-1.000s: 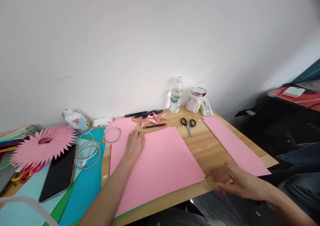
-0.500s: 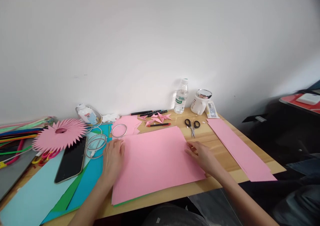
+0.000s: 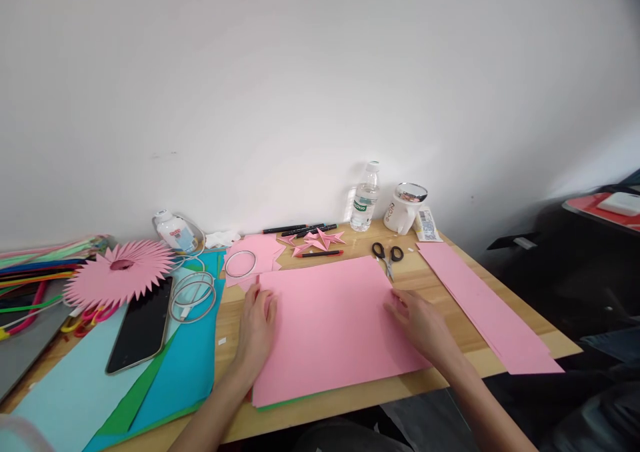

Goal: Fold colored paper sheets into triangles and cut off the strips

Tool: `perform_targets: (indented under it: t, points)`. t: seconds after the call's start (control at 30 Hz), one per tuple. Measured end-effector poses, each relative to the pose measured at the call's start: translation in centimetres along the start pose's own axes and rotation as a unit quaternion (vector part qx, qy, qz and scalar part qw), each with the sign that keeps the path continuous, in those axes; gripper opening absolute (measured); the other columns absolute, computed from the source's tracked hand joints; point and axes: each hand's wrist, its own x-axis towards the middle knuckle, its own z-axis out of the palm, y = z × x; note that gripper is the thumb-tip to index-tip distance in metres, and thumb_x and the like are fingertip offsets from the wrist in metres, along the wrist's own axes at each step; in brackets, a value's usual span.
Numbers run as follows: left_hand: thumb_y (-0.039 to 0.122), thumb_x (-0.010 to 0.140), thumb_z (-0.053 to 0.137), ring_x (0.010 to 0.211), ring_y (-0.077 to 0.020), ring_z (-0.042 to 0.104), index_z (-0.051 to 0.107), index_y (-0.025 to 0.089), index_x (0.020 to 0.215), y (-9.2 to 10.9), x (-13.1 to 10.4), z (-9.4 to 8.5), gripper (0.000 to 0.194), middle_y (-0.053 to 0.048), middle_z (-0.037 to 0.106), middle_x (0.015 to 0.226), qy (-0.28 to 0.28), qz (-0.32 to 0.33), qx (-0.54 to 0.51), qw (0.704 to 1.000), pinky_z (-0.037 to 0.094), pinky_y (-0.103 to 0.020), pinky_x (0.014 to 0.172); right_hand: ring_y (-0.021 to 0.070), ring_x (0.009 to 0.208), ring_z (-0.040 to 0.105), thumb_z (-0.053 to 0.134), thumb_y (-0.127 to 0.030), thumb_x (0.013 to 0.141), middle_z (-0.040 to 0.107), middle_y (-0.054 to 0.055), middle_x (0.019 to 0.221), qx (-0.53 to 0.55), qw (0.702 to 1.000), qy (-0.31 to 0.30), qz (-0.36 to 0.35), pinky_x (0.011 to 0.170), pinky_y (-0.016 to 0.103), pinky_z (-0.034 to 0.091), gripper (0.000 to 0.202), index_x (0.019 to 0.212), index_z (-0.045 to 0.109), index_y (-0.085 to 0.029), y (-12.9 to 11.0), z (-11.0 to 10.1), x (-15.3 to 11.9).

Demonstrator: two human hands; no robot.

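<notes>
A stack of large pink paper sheets [image 3: 330, 339] lies near the table's front edge, with a bit of green showing beneath its lower left edge. My left hand [image 3: 257, 329] grips the stack's left edge, fingers curled over it. At the right edge, my right hand [image 3: 417, 322] holds the stack in the same way. Black-handled scissors [image 3: 388, 257] rest just behind my right hand. Behind the stack are pink folded stars [image 3: 323, 240], a red-tipped pen [image 3: 321, 253] and smaller pink pieces [image 3: 253, 252] with a metal ring on them.
Pink strips [image 3: 487, 305] lie at the right. A water bottle [image 3: 365, 202] and a mug [image 3: 401, 212] stand by the wall. To the left are a phone [image 3: 140, 325], blue paper [image 3: 185, 362], a pink pleated ring [image 3: 95, 275] and a white bottle [image 3: 175, 232].
Both hands and the pink stack have shifted right across the table. A strip of bare wood and a small white scrap now show between the stack and the blue paper.
</notes>
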Motion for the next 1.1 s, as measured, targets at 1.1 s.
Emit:
perform_targets:
  t: [1.1]
  points:
    - [0.002, 0.070, 0.034, 0.113, -0.0273, 0.050, 0.058, 0.014, 0.110, -5.1, 6.4, -4.0, 0.048, -0.015, 0.054, 0.121, -0.003, 0.104, 0.134, 0.985, 0.045, -0.042, 0.091, 0.0182, 0.085, 0.059, 0.047, -0.020, 0.089, 0.064, 0.007, 0.091, 0.018, 0.970, -0.144, -0.197, 0.078, 0.032, 0.047, 0.018, 0.090, 0.063, -0.013, -20.6, 2.2, 10.4]
